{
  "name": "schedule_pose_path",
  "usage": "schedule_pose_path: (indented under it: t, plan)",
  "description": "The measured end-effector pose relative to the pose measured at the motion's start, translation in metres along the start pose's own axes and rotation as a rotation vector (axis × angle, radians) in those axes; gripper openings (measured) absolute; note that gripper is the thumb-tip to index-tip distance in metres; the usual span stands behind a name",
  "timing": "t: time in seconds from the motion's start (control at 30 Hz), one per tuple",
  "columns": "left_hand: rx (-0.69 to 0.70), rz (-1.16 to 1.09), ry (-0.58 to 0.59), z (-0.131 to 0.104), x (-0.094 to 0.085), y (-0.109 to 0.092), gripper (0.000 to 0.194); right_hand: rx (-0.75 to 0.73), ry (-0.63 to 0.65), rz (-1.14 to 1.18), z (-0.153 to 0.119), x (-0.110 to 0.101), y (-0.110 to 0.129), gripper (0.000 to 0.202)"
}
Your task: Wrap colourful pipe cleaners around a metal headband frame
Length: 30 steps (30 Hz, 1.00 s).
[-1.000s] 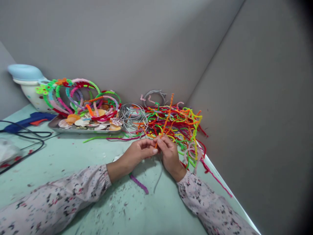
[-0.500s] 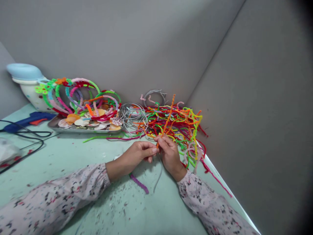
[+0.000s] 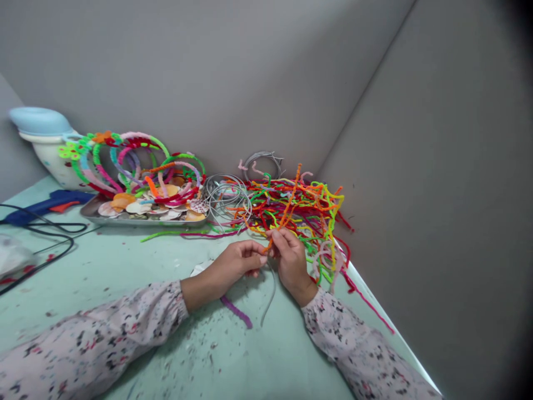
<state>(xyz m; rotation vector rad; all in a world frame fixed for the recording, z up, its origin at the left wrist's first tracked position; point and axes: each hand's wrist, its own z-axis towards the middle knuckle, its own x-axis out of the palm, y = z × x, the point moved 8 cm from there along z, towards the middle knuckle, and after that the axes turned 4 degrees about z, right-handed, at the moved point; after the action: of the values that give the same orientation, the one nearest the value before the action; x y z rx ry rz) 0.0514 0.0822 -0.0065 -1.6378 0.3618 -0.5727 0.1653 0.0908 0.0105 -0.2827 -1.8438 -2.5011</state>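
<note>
An orange pipe cleaner (image 3: 291, 199) stands up slantwise from between my hands, its lower end bent toward the left. My right hand (image 3: 288, 262) pinches it near that end. The thumb and index finger of my left hand (image 3: 236, 269) close on the bent tip. A thin grey wire (image 3: 271, 297) hangs below my fingers; its upper end is hidden by them. Under my left wrist a purple fuzzy piece (image 3: 237, 313) shows, with a whitish object (image 3: 201, 269) partly hidden behind the same hand.
Behind my hands lies a heap of coloured pipe cleaners (image 3: 308, 208), beside coiled wire (image 3: 228, 203). A metal tray (image 3: 145, 221) holds shells and fuzzy rings. Farther left are a blue glue gun (image 3: 39, 208), black cable (image 3: 70, 244) and a blue-lidded container (image 3: 52, 144).
The lower end of the orange pipe cleaner is now bent more to the left between my fingers. Its upper tip has shifted slightly right. Both hands stay nearly in place.
</note>
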Motion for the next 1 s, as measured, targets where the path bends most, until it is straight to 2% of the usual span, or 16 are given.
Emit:
schedule_pose_path:
  t: [0.13, 0.37, 0.53, 0.83, 1.0]
  plan:
    - [0.017, 0.052, -0.06, 0.001, -0.005, 0.0, 0.02, -0.001, 0.014, -0.01, 0.0, 0.001, 0.001, 0.023]
    - [0.068, 0.155, -0.091, 0.0, -0.006, -0.007, 0.019, -0.017, 0.004, -0.068, -0.001, 0.001, 0.004, 0.024]
    - [0.136, 0.27, -0.185, -0.004, -0.009, -0.015, 0.015, -0.058, -0.005, -0.12, -0.001, 0.001, 0.008, 0.025]
    - [0.155, 0.444, -0.272, -0.006, -0.015, -0.014, 0.011, -0.11, -0.007, -0.217, -0.003, 0.004, 0.016, 0.025]
    - [0.211, 0.598, -0.301, -0.01, -0.013, -0.024, 0.009, -0.126, -0.004, -0.25, -0.004, 0.003, 0.016, 0.025]
